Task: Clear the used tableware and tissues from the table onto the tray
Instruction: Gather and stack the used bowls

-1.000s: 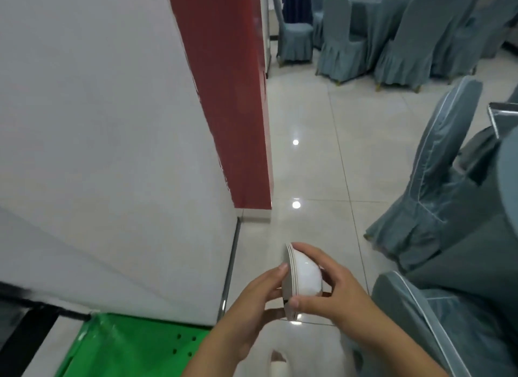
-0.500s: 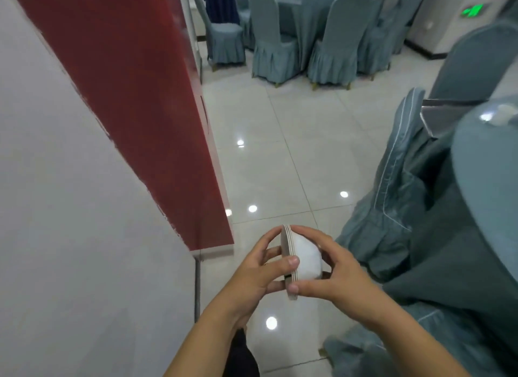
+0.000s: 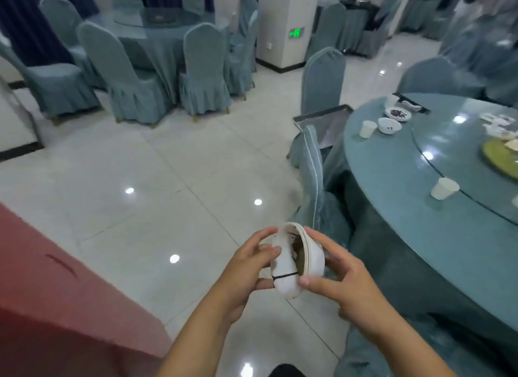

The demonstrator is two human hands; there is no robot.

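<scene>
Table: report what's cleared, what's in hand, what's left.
Done: nothing visible; what shows of the tray looks bare. In hand: left hand and right hand grip soiled white tableware beside the table. Left: near paper cup, far paper cup, small bowl, dish and tissues on it.

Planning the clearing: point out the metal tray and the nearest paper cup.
metal tray (image 3: 331, 126): head view, its bare floor.
nearest paper cup (image 3: 444, 189): head view, its side wall.

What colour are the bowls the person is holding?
The bowls are white, one with a thin black line; head view.
</scene>
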